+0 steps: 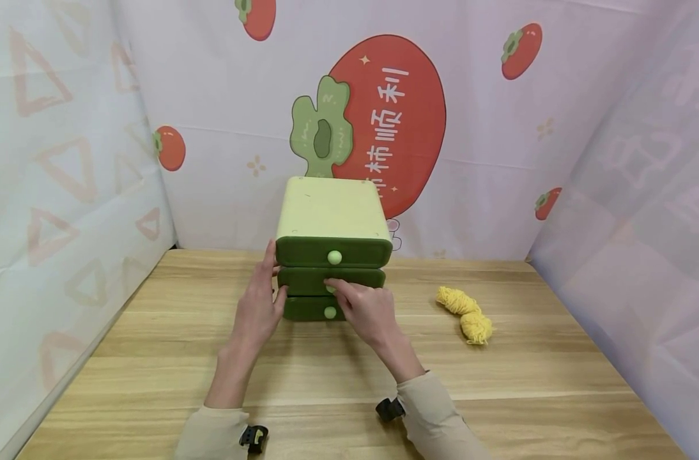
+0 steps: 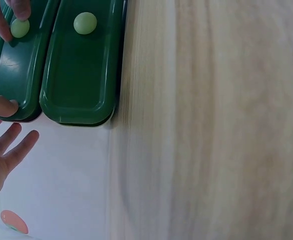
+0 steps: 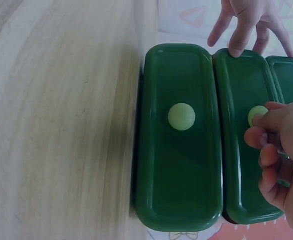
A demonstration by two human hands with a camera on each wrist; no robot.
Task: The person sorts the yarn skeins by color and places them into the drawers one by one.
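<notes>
A small three-drawer box (image 1: 335, 207) with a pale yellow-green top and dark green drawer fronts stands toward the back of the table. My left hand (image 1: 259, 303) lies along its left side, fingers straight, with the thumb touching the left end of the middle drawer (image 1: 301, 281). At the front, my right hand (image 1: 371, 313) pinches the round pale green knob (image 3: 256, 115) of that drawer between thumb and index finger. Below it, the bottom drawer's knob (image 3: 181, 117) is untouched. The top drawer (image 1: 303, 252) sits above, its knob (image 1: 335, 257) free.
A twisted skein of yellow yarn (image 1: 476, 326) lies on the wooden table (image 1: 528, 383) to the right of the box. Behind and at the sides hang cloth walls, with a large printed persimmon (image 1: 407, 115) at the back.
</notes>
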